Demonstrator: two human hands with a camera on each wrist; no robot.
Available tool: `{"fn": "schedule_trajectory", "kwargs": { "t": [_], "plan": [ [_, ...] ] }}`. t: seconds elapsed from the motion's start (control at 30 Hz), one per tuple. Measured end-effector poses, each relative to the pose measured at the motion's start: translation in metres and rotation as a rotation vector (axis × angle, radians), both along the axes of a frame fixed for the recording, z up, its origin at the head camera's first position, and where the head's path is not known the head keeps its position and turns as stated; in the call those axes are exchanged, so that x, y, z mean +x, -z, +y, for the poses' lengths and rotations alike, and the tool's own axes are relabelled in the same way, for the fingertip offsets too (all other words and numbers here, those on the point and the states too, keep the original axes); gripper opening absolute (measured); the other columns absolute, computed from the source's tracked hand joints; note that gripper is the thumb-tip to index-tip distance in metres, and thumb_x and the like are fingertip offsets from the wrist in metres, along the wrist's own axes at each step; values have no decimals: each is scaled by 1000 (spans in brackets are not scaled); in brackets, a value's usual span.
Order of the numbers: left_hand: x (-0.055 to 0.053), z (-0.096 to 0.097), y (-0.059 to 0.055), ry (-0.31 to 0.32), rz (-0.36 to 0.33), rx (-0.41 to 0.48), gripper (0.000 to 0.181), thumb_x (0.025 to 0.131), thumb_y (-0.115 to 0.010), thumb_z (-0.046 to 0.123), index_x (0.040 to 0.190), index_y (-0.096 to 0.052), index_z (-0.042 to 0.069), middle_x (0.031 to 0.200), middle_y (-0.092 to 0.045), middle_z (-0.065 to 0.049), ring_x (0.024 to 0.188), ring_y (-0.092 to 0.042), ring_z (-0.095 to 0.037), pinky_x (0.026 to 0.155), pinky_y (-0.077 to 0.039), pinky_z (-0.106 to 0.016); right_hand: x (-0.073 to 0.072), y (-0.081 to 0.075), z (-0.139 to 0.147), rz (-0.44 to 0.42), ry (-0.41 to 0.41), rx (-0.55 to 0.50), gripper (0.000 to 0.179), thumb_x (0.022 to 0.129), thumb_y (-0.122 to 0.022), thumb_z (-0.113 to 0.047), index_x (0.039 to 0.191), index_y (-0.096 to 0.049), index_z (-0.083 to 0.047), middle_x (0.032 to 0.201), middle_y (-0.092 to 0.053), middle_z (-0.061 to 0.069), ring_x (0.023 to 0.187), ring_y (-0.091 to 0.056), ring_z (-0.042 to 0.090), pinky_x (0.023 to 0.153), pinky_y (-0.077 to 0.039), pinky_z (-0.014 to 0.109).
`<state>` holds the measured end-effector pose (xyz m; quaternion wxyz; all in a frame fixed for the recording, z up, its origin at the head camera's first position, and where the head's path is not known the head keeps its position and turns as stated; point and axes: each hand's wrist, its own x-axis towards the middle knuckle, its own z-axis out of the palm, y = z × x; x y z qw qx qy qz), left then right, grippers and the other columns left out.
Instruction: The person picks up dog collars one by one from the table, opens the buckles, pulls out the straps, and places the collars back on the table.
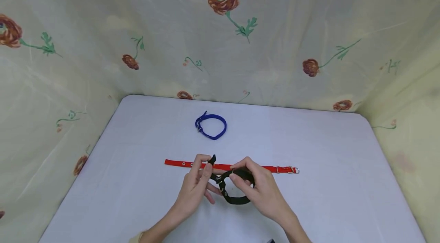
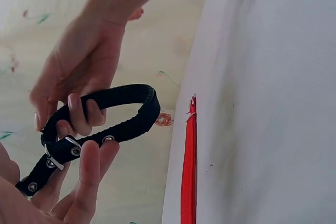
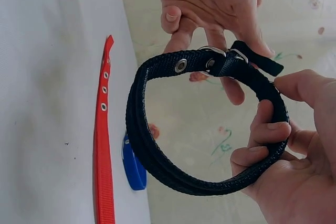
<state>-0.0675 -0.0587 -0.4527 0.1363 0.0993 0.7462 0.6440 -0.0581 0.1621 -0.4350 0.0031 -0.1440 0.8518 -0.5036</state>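
A black webbing collar (image 1: 237, 200) is held up in both hands, fastened into a loop with metal eyelets and a buckle. My left hand (image 1: 194, 187) pinches the strap's free end beside the buckle, its other fingers spread beneath. My right hand (image 1: 262, 189) grips the opposite part of the loop between thumb and fingers. In the right wrist view, the strap end (image 3: 268, 64) sticks out past the buckle (image 3: 214, 59). Below the hands a red collar (image 1: 282, 169) lies stretched out straight, its middle partly hidden by them.
A blue collar (image 1: 223, 124), buckled into a ring, lies farther back on the white table (image 1: 309, 140). Flower-patterned cloth (image 1: 275, 44) hangs behind the table and along both sides. A small dark object (image 1: 271, 241) shows at the bottom edge of the head view.
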Motion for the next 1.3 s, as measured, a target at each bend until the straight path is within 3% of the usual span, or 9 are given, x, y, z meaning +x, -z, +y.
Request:
{"fn": "schedule_trajectory", "kwargs": {
  "t": [0.2, 0.4, 0.57, 0.7, 0.83, 1.0, 1.17, 1.3],
  "plan": [
    [1, 1, 0, -43, 7, 17, 20, 119, -39, 34, 129, -38, 16, 128, -78, -20, 75, -81, -40, 54, -63, -40, 1, 1, 0, 5, 11, -16, 14, 103, -74, -24, 117, -69, -23, 90, -71, -7, 77, -59, 6, 66, -52, 22],
    [1, 1, -1, -63, 17, 10, 24, 119, -39, 34, 124, -34, 11, 124, -80, -17, 73, -82, -31, 56, -64, -42, 1, 1, 0, 65, 11, -45, 19, 105, -72, -21, 123, -73, -27, 104, -79, -6, 79, -64, 6, 69, -56, 23],
    [3, 2, -1, -36, 72, -95, 26, 115, -53, 33, 132, -46, 16, 119, -82, -15, 77, -78, -29, 63, -61, -28, 2, 1, 1, 84, 4, -89, 17, 107, -68, -18, 122, -73, -23, 111, -79, -4, 90, -68, 5, 78, -60, 24],
    [4, 5, 3, -47, 101, -128, 24, 109, -65, 35, 130, -57, 25, 116, -84, -2, 84, -72, -15, 75, -57, -23, 1, 0, 2, 25, 5, -149, 18, 108, -67, -17, 125, -71, -18, 117, -79, 1, 99, -72, 8, 87, -62, 24],
    [3, 8, 5, -64, 88, -77, 24, 106, -70, 30, 129, -64, 24, 116, -84, 4, 102, -71, -7, 90, -53, -25, 2, -1, 1, -11, 14, -201, 20, 108, -66, -16, 127, -69, -10, 121, -77, 5, 107, -74, 11, 95, -60, 20],
    [3, 10, 6, -110, -16, 65, 27, 105, -72, 25, 130, -68, 15, 124, -80, -10, 113, -76, -10, 103, -56, -22, 2, -2, -1, -51, 16, -236, 20, 108, -66, -17, 126, -67, -8, 124, -75, 9, 110, -73, 9, 96, -60, 19],
    [5, 11, 6, -147, -87, 176, 30, 103, -75, 20, 128, -68, 6, 124, -74, -27, 94, -78, -12, 94, -61, -22, 1, -1, -3, -4, 30, -145, 16, 109, -66, -23, 124, -67, -17, 121, -76, -2, 108, -72, 8, 96, -60, 23],
    [6, 12, 7, -165, -50, 147, 28, 99, -79, 18, 124, -73, 8, 116, -76, -23, 80, -72, -10, 83, -61, -23, 2, 1, -4, 73, 67, -50, 17, 107, -69, -25, 123, -72, -27, 118, -75, -11, 109, -71, 8, 94, -59, 31]
  ]
}}
